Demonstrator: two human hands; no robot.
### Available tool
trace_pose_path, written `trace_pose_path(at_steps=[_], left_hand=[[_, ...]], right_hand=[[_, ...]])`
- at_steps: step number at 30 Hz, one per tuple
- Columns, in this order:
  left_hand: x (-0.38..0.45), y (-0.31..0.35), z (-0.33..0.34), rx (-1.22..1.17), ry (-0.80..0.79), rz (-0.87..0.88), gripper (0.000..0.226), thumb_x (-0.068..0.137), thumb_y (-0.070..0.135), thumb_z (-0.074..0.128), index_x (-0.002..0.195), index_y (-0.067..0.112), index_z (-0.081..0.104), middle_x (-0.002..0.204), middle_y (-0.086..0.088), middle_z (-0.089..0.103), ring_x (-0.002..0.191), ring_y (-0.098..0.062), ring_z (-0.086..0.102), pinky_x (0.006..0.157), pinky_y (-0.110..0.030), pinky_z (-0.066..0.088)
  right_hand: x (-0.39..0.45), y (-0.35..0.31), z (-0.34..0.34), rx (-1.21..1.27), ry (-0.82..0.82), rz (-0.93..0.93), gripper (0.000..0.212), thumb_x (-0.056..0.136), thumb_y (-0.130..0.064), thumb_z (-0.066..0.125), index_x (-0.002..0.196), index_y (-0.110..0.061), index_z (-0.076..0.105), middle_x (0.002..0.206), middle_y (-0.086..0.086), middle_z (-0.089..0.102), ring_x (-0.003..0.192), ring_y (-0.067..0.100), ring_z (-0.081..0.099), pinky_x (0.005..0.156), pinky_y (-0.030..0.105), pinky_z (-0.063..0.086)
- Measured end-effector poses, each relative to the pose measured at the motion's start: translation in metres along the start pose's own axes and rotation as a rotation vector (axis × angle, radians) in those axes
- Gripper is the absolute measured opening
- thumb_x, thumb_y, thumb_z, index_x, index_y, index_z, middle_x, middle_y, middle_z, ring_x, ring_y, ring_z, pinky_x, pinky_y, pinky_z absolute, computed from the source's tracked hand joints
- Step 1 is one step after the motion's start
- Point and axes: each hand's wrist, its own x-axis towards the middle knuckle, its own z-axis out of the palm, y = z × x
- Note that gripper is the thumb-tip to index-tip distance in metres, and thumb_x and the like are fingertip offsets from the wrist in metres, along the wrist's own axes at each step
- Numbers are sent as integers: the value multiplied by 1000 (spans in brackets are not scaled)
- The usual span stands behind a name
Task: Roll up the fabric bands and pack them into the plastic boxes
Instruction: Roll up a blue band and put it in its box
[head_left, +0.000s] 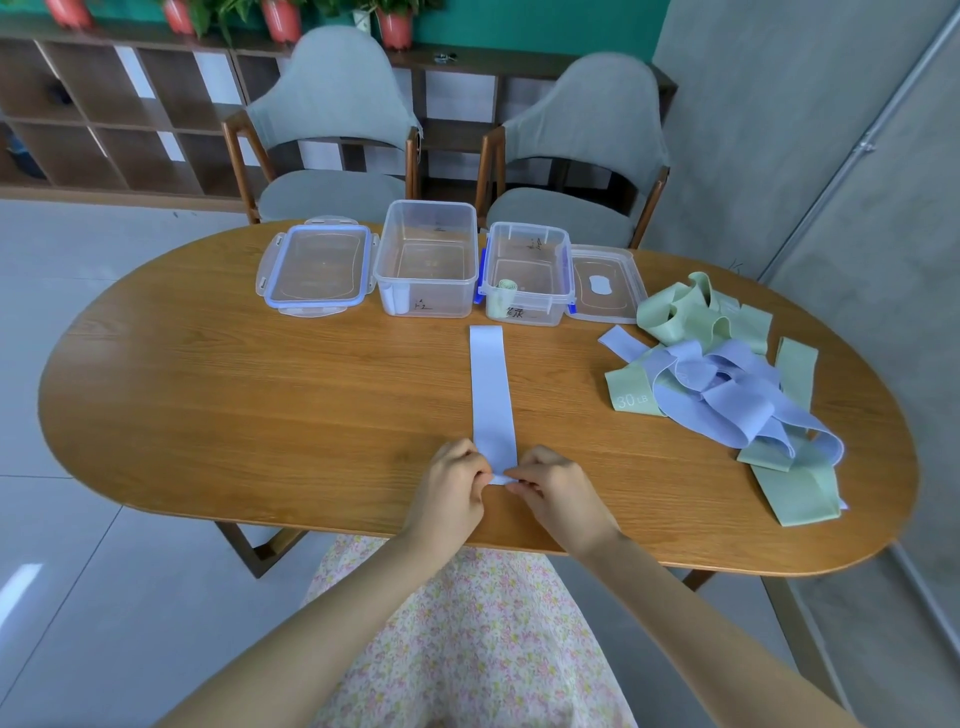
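A pale blue fabric band (491, 395) lies flat and straight on the wooden table (260, 389), running away from me toward the boxes. My left hand (451, 486) and my right hand (553, 488) pinch its near end, which is folded over into a small first turn. Two open clear plastic boxes stand at the far side: the larger box (426, 260) holds a white roll in its front left corner, the smaller box (525, 273) holds a green roll. A tangled heap of green and blue bands (722, 379) lies on the right.
Two lids lie flat beside the boxes, one with blue clips (316, 270) at the left and one (605, 283) at the right. Two grey chairs (332, 130) stand behind the table. A grey wall with a pipe runs along the right.
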Motion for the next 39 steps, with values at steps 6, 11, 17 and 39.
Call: trace_pose_path(at_steps=[6,11,17,39], left_hand=[[-5,1,2,-23,25,-61,9,85,5,64,78,8,60,81,2,53,71,-14,52,61,-32,46],[-7,2,4,23,26,-59,5,85,3,62,84,5,66,90,-1,51,79,-16,55,67,-25,43],[-3,7,6,64,56,-139,9,82,1,65,79,7,69,83,-2,55,74,-20,58,63,-21,37],[-20,28,4,-25,127,-355,14,82,1,64,70,8,64,77,3,50,60,-12,46,57,-19,26]], right_hand=[[-1,-3,5,6,89,24,8,86,-10,65,92,-6,70,88,3,62,77,17,60,68,34,51],[0,-3,8,-88,60,11,12,88,-12,63,94,-4,70,93,6,55,80,23,59,68,33,52],[2,-8,11,-79,119,60,14,82,-5,68,96,-5,70,86,10,63,70,26,64,58,28,48],[-7,-22,7,-20,94,251,13,86,-11,64,74,-9,67,73,4,56,66,20,52,59,27,36]])
